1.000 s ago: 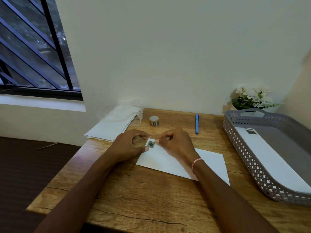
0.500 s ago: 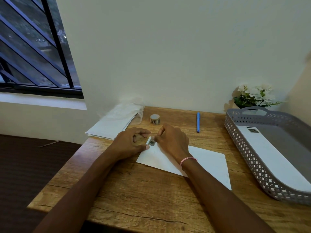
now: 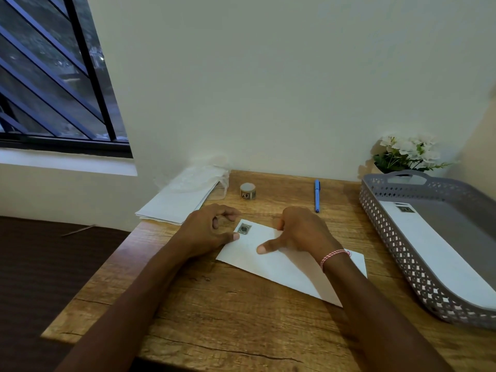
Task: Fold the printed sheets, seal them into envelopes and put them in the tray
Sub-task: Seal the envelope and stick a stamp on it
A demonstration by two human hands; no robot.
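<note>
A white envelope (image 3: 271, 264) lies flat on the wooden desk (image 3: 228, 312), a small stamp (image 3: 243, 229) stuck at its far left corner. My left hand (image 3: 206, 230) rests beside that corner. Its thumb tip touches the envelope's edge just under the stamp, and its fingers are loosely curled round nothing. My right hand (image 3: 300, 233) is over the envelope's middle, thumb laid on the paper and fingers curled over the far edge. The grey perforated tray (image 3: 389, 237) at the right holds another stamped envelope (image 3: 434, 253).
A stack of white sheets (image 3: 177, 204) under crumpled clear plastic overhangs the desk's back left corner. A roll of stamps (image 3: 247, 191) and a blue pen (image 3: 317, 196) lie near the wall. White flowers (image 3: 408, 154) stand behind the tray. The desk's left edge drops to dark floor.
My right hand has left the stamp and slid right along the envelope, uncovering the stamp. My left hand has eased back a little from the corner.
</note>
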